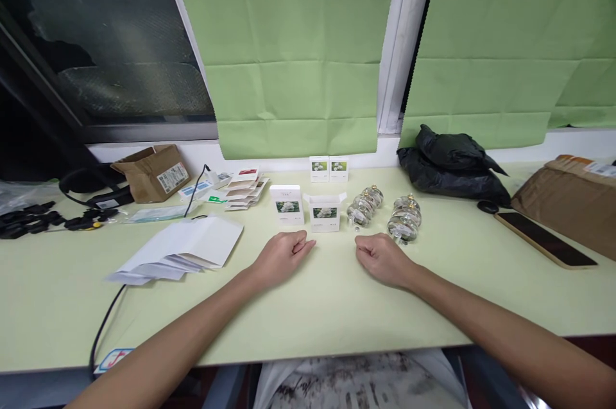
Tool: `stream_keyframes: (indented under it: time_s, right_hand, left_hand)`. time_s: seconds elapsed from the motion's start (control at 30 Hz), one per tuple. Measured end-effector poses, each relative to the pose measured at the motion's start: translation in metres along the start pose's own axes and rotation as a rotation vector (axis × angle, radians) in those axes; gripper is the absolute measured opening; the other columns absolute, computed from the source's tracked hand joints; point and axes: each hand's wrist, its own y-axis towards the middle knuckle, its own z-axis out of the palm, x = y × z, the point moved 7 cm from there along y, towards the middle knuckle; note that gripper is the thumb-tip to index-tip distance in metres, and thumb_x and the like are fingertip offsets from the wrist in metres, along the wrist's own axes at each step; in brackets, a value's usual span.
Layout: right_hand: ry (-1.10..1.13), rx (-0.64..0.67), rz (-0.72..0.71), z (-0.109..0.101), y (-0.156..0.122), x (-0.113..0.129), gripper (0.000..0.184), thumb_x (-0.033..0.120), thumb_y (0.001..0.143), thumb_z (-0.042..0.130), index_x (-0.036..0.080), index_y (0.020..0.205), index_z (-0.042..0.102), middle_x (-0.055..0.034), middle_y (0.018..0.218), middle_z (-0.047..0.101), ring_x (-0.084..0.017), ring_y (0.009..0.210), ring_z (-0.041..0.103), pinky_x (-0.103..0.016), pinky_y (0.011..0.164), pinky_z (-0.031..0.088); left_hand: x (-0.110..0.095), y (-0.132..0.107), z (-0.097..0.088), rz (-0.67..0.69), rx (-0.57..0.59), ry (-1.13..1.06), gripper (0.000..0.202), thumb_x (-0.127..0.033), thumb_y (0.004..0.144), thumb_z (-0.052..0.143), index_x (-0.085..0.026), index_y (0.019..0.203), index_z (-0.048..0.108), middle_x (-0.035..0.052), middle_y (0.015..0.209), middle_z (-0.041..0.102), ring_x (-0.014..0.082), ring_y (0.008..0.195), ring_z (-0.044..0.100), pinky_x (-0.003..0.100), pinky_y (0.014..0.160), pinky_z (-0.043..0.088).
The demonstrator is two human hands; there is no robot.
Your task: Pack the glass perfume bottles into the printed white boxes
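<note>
My left hand (283, 256) rests on the pale green table (337, 306) with its fingers loosely curled and nothing in them. It lies just in front of a closed white box with a flower picture (287, 204). An open white box (325, 212) stands to the right of that one. My right hand (382, 259) rests on the table too, fingers curled under, holding nothing. It lies just in front of two rows of small clear glass bottles with gold caps (364, 206) (404, 218). Two more small boxes (328, 168) stand by the back edge.
A stack of white envelopes (183, 248) lies at the left, with cards (245, 191), a torn cardboard box (154, 173) and black cables (43, 213) beyond. A black plastic bag (450, 165), a phone (543, 239) and a brown parcel (572, 200) are at the right.
</note>
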Motion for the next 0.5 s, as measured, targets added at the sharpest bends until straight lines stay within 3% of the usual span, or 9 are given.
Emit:
stream_keyframes:
  time_s: [0.13,0.2,0.27,0.5]
  right_hand:
    - [0.019,0.013,-0.045,-0.006,0.003,0.013,0.019,0.015,0.091,0.057,0.024,0.078,0.045,0.0003,0.083,0.057,-0.016,0.071,0.051,-0.029,0.068,0.036]
    - [0.008,0.021,-0.024,-0.007,0.003,0.012,0.012,0.015,0.090,0.057,0.025,0.094,0.051,0.0014,0.085,0.056,-0.017,0.070,0.048,-0.029,0.067,0.035]
    - [-0.001,0.053,-0.012,-0.005,0.002,0.008,0.021,0.010,0.089,0.052,0.026,0.103,0.051,0.0036,0.079,0.052,-0.017,0.068,0.046,-0.028,0.066,0.033]
    - [-0.015,0.071,-0.024,0.000,0.000,-0.001,0.029,0.000,0.087,0.043,0.025,0.100,0.053,0.0027,0.080,0.052,-0.017,0.070,0.048,-0.027,0.067,0.033]
  left_hand:
    - [-0.003,0.000,-0.006,0.037,-0.050,-0.013,0.034,-0.031,0.100,0.050,-0.023,0.075,0.029,-0.0040,0.069,0.041,0.0153,0.065,0.035,0.030,0.063,0.027]
    - [-0.004,0.000,-0.006,0.054,-0.048,-0.022,0.027,-0.021,0.096,0.047,-0.024,0.077,0.028,-0.0032,0.073,0.043,0.0157,0.067,0.036,0.030,0.065,0.027]
    - [-0.002,0.000,-0.005,0.044,-0.027,-0.021,0.025,-0.014,0.092,0.044,-0.024,0.077,0.026,-0.0034,0.072,0.042,0.0158,0.067,0.034,0.030,0.065,0.026]
    - [-0.002,-0.001,-0.002,0.122,0.006,-0.042,0.028,-0.006,0.086,0.040,-0.023,0.076,0.020,-0.0038,0.070,0.038,0.0158,0.068,0.031,0.030,0.066,0.025]
